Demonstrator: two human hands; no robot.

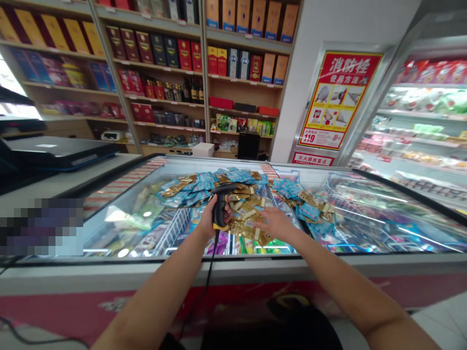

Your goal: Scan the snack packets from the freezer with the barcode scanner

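My left hand (209,216) is closed round the handle of a black and yellow barcode scanner (219,210), its head tilted toward the packets beyond and a black cable hanging down. To the right of it, my right hand (275,222) reaches over gold foil packets (248,221), fingers stretched out and slightly blurred; whether they touch the foil is hard to make out. Blue packets (206,181) lie mixed with gold ones in a heap behind the scanner. A second heap of blue and gold packets (310,206) rests on the glass to the right.
The packets lie on a glass-topped chest freezer (120,272) with wire baskets (174,228) and bagged goods inside. Shelves of boxes (156,51) stand behind it. A dark flat device (54,148) is at left. At right are a red fire-hydrant poster (339,99) and a refrigerated display (423,116).
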